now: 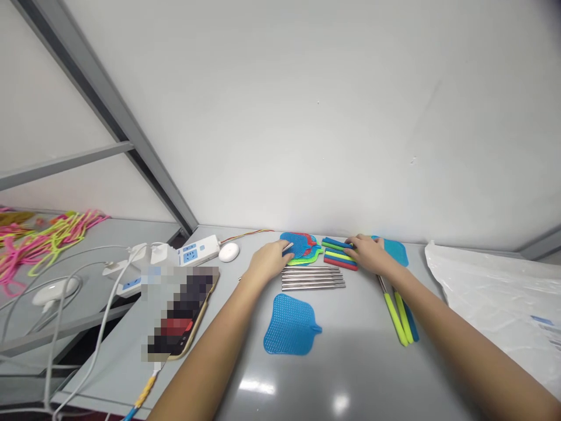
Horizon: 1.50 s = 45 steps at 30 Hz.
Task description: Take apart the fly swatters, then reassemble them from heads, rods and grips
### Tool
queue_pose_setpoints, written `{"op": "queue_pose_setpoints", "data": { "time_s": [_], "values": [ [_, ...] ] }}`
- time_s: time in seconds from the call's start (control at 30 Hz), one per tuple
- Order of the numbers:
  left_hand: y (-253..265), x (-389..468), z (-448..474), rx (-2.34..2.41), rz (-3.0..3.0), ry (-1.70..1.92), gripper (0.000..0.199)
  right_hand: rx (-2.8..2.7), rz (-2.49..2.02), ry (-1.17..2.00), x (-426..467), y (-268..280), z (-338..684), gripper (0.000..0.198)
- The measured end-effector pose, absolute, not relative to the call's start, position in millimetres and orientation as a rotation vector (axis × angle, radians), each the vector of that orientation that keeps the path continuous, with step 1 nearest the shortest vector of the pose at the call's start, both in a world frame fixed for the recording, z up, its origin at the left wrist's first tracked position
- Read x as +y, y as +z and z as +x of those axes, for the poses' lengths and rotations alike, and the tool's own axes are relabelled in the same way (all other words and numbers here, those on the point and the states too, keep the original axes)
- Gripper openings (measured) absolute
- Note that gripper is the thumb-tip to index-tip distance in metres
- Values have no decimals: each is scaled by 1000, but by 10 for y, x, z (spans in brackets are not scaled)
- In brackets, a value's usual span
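My left hand (270, 260) is closed around a thin metal rod (288, 247), whose ends stick out on both sides of the fist. Beside it lies a pile of fly swatter heads (300, 245) in blue, red and green. A row of silver metal rods (312, 278) sits just below the pile. My right hand (366, 252) has its fingertips pinched at the end of a blue handle grip (336, 241); other coloured grips (340, 259) lie under the fingers. Nearer to me, a single blue swatter head (291, 325) lies flat on the table.
Fly swatters with yellow-green handles (395, 318) lie under my right forearm, a blue head (397, 252) behind it. A white plastic bag (495, 298) covers the right side. To the left are a phone (188, 316), a white round case (228, 252), a power strip (198, 251) and cables.
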<state>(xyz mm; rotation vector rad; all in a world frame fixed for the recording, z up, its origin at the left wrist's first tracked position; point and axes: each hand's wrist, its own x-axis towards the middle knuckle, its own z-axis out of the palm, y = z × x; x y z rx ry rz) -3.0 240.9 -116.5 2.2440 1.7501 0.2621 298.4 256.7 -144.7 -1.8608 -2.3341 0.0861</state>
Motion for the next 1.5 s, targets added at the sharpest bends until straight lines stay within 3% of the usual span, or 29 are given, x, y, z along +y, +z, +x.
{"op": "queue_pose_setpoints", "data": {
  "time_s": [0.27, 0.63, 0.8, 0.97, 1.2, 1.33, 1.5],
  "values": [
    [-1112, 2222, 13, 1741, 2263, 398, 27, -2440, -1728, -121, 2517, -1426, 2942, 31],
    [-768, 1704, -45, 1577, 2107, 519, 49, -2260, -1699, -80, 2448, -1395, 2984, 31],
    [-785, 1199, -3, 1522, 2156, 453, 43, -2269, -1594, 56, 2067, -1219, 2911, 28],
    [-984, 824, 47, 1647, 2283, 390, 35, -2229, -1378, 398, 1317, -1136, 2732, 29],
    [-797, 396, 8, 1426, 2192, 840, 30, -1974, -1435, 748, 359, -1285, 2533, 28],
    [-656, 229, -7, 1338, 2067, 979, 37, -1876, -1394, 810, 102, -1392, 2478, 26],
    [-922, 234, 17, 1463, 2410, 755, 31, -1788, -1356, 759, 122, -1569, 2512, 38]
  ]
}}
